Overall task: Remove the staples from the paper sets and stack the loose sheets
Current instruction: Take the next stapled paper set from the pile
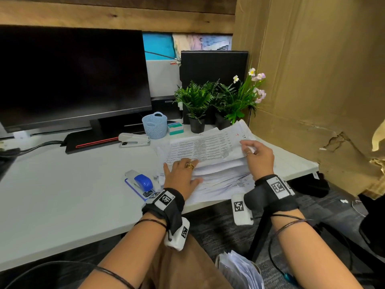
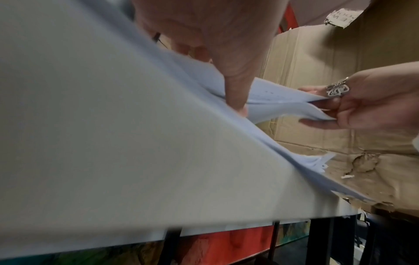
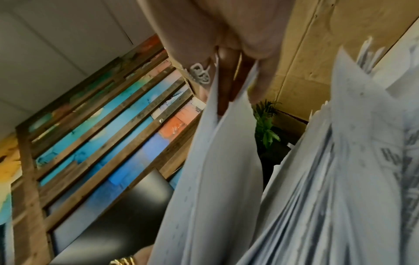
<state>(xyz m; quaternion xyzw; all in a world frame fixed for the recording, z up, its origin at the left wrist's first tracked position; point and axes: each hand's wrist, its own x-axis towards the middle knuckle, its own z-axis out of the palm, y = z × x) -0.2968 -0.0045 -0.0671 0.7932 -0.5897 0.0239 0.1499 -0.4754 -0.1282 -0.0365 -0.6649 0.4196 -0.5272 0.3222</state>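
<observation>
A thick, untidy pile of printed paper sets (image 1: 220,180) lies on the white desk (image 1: 73,195) near its right front edge. My left hand (image 1: 181,176) rests flat on the pile's left part, fingers straight, tips under the raised top sheets (image 1: 204,149). In the left wrist view its thumb (image 2: 235,93) presses down on the paper. My right hand (image 1: 258,157) grips the right edge of those raised sheets, which part around its fingers (image 3: 226,80). The left wrist view shows the right hand (image 2: 362,107) pinching two layers (image 2: 283,100). No staple is visible.
A blue stapler (image 1: 141,184) lies just left of my left hand. A white stapler (image 1: 134,139), a light blue basket (image 1: 155,125) and potted plants (image 1: 208,101) stand behind the pile. A dark monitor (image 1: 68,80) stands left, cardboard (image 1: 323,80) right. More papers (image 1: 239,270) sit below the desk.
</observation>
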